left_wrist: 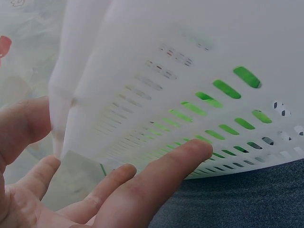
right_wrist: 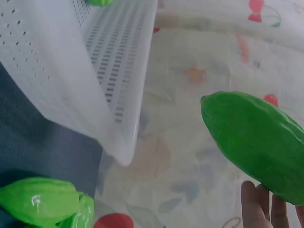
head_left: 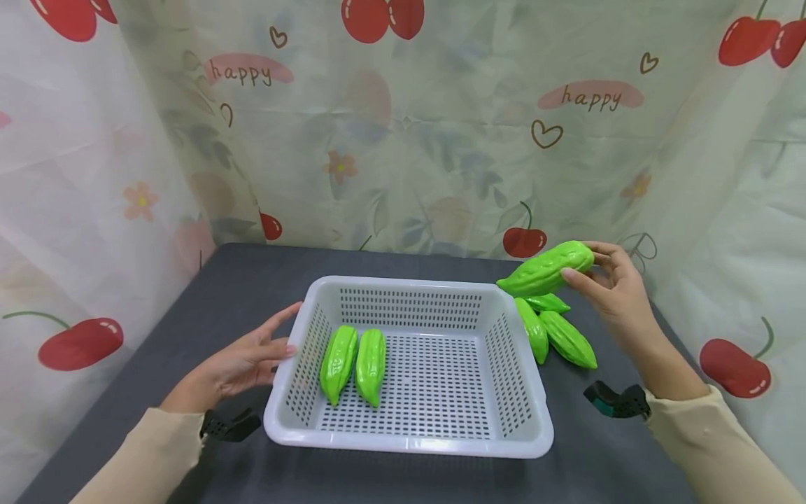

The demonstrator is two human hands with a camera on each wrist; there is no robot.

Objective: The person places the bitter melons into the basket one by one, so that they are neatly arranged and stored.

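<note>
Held gourd [head_left: 546,269] raised near the far right corner of the basket [head_left: 403,446]

The right hand [head_left: 620,294] has its thumb and fingers closed around one end of the green gourd, whose pointed end is toward the basket. The left hand [head_left: 242,360] is spread, its fingers only slightly bent, with fingertips against the basket's left side and nothing in its grasp. Two gourds lie side by side in the left half of the white basket: the left gourd [head_left: 338,364] and its neighbour [head_left: 371,367]. Three loose gourds [head_left: 569,339] lie bunched just right of the basket on the dark table [head_left: 352,479], the rearmost partly hidden. Behind hangs a cherry-print cloth [head_left: 428,168]
</note>
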